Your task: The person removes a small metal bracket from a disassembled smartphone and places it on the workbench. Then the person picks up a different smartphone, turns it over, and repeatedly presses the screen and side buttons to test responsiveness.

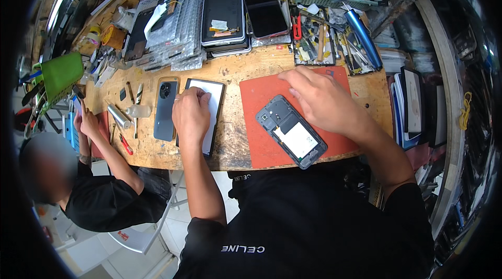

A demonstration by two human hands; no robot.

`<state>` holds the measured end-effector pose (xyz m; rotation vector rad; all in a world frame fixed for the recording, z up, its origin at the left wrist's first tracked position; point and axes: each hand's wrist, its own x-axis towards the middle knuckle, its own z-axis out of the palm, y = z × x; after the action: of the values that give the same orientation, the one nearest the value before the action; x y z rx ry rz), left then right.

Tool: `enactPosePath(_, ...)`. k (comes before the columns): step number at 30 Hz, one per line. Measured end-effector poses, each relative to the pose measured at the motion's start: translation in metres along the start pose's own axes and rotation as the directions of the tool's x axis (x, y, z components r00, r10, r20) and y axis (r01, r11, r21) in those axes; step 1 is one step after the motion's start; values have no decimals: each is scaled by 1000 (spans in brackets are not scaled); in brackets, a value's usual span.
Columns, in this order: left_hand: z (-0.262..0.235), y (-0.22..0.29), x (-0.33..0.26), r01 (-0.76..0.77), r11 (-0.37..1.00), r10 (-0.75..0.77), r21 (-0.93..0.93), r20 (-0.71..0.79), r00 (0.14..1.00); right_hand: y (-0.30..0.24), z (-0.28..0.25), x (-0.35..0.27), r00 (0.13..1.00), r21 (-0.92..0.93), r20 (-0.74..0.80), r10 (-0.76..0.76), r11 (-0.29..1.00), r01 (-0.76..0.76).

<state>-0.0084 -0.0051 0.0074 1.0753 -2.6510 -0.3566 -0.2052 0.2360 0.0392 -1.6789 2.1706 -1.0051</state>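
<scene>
An opened phone (291, 131), its back cover off and a white battery showing, lies at a slant on a red mat (256, 93). Just beyond its upper right side is my right hand (325, 100), above the mat, with thumb and fingers apart and nothing visible in them. My left hand (191, 114) rests over a flat white panel with a dark frame (212, 117), its fingers curled together; whatever they may hold is hidden. Left of that hand lies a dark phone (166, 109) in a brownish case, face down with its round camera ring up.
Stacked tablets (223, 9) and bubble-wrap sleeves (180, 33) line the back. A tool tray (316, 43), blue pen-shaped tool (363, 38) and teal basket (334, 3) stand back right. A small bottle (138, 111) and red-handled tool (126, 144) lie left, near a seated person (110, 195).
</scene>
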Motion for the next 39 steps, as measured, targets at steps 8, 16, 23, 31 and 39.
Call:
enactPosePath(8,3,21,2,-101,977,94,-188,-48,994,3,2,-3,992,60,-121,-39,997,47)
enactPosePath(16,41,87,-34,-301,720,342,-626,-57,938,5,1,6,982,211,-179,-66,972,104)
enactPosePath(23,46,92,-38,-141,639,284,-756,62,957,-1,2,13,978,254,-181,-99,956,144)
enactPosePath(31,44,99,-37,-252,702,343,-666,6,939,-6,-6,17,978,3,-46,-204,979,205)
enactPosePath(39,39,97,-34,-212,749,348,-628,100,932,-5,-6,27,980,-85,133,-148,983,160)
